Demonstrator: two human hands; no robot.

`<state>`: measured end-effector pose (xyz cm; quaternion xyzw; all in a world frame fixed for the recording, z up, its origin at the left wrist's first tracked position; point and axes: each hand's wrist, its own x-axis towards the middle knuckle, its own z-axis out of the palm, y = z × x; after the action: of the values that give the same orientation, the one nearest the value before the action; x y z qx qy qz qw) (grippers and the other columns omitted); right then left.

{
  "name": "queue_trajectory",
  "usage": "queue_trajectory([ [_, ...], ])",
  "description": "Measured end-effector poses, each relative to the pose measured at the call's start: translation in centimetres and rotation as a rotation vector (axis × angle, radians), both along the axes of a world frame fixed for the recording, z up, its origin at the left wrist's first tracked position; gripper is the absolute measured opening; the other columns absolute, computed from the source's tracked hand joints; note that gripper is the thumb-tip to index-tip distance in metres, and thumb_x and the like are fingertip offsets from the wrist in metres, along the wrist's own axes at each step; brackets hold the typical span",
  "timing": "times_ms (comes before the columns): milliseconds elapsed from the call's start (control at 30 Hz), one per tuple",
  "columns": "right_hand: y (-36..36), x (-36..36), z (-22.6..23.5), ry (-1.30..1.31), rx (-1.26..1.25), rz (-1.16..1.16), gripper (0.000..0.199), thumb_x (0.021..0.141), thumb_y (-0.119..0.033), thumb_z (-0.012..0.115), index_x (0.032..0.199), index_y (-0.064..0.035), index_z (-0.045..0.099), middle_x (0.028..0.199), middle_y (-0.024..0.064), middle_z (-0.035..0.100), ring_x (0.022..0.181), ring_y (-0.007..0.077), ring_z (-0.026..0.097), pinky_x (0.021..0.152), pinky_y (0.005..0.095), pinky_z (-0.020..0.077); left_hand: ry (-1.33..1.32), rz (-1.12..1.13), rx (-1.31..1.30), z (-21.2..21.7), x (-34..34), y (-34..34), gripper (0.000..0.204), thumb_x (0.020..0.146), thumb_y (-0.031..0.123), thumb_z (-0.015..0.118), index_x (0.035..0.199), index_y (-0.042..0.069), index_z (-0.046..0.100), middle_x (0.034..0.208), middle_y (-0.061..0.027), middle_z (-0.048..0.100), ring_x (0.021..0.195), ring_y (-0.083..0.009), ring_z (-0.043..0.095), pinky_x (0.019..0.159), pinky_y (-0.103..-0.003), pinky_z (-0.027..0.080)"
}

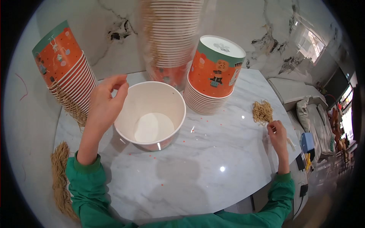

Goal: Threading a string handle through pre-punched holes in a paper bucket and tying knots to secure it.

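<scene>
A large white paper bucket stands upright on the marble-patterned table, and I can see down to its bare bottom. My left hand is raised at its left rim, thumb and fingers pinched together; anything between them is too small to make out. Off to the right, my right hand is low over the table with curled fingers. It is just in front of a small tangled heap of tan string. Its fingertips are closed, and what they hold, if anything, is hidden.
A leaning stack of orange-and-green paper buckets is at left, with tan cords along it. A tall plastic-wrapped stack and an upside-down orange stack stand behind. A bundle of tan cord lies beside my left sleeve. Red specks dot the table.
</scene>
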<state>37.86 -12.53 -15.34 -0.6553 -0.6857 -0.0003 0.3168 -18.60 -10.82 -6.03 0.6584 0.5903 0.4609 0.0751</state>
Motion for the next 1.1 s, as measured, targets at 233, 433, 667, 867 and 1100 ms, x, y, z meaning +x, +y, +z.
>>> queue_trajectory([
  [233, -0.2, -1.0, -0.5, -0.209, 0.012, -0.023, 0.006, 0.094, -0.008, 0.064, 0.096, -0.0028, 0.064, 0.097, 0.016, 0.063, 0.081, 0.0393, 0.065, 0.069, 0.0463, 0.0508, 0.374, -0.255, 0.6, 2.6, 5.1, -3.9, 0.026, 0.078, -0.005, 0.07, 0.104, -0.003, 0.069, 0.102, -0.0168, 0.069, 0.086, -0.0327, 0.068, 0.074, -0.039, 0.055],
  [433, 1.8, 1.7, -1.1, -0.309, 0.106, -0.146, 0.003, 0.093, -0.006, 0.063, 0.095, -0.0051, 0.063, 0.098, 0.0158, 0.063, 0.084, 0.0392, 0.066, 0.069, 0.0483, 0.0506, 0.358, -0.556, 0.596, 1.8, 8.6, -7.3, 0.039, 0.065, -0.008, 0.071, 0.104, -0.001, 0.072, 0.1, -0.0133, 0.07, 0.077, -0.0296, 0.068, 0.065, -0.036, 0.054],
  [667, -0.4, 7.0, -0.2, -0.172, -0.026, -0.087, 0.006, 0.091, -0.006, 0.067, 0.096, -0.0049, 0.067, 0.09, 0.0129, 0.063, 0.075, 0.0316, 0.066, 0.068, 0.0409, 0.051, 0.382, -0.723, 0.444, 0.0, 9.2, -8.6, 0.034, 0.067, -0.005, 0.075, 0.1, 0.001, 0.073, 0.09, -0.0065, 0.069, 0.07, -0.0212, 0.066, 0.058, -0.032, 0.051],
  [867, -0.7, 1.6, 0.2, -0.155, 0.028, -0.022, 0.005, 0.093, -0.005, 0.065, 0.097, -0.004, 0.066, 0.093, 0.0112, 0.062, 0.077, 0.0317, 0.066, 0.068, 0.041, 0.0515, 0.466, -0.808, 0.403, -1.4, 9.7, -8.9, 0.03, 0.071, 0.0, 0.076, 0.1, 0.0, 0.072, 0.084, -0.0039, 0.066, 0.068, -0.0182, 0.063, 0.059, -0.031, 0.049],
  [1100, 1.4, 2.9, 0.1, -0.462, 0.059, 0.002, 0.012, 0.088, -0.003, 0.064, 0.099, -0.0067, 0.068, 0.094, 0.0105, 0.061, 0.082, 0.0331, 0.066, 0.069, 0.0449, 0.0524, 0.517, -0.789, 0.4, -1.2, 9.4, -8.8, 0.029, 0.072, 0.001, 0.077, 0.101, 0.0, 0.073, 0.084, -0.0035, 0.065, 0.069, -0.0172, 0.063, 0.06, -0.031, 0.048],
])
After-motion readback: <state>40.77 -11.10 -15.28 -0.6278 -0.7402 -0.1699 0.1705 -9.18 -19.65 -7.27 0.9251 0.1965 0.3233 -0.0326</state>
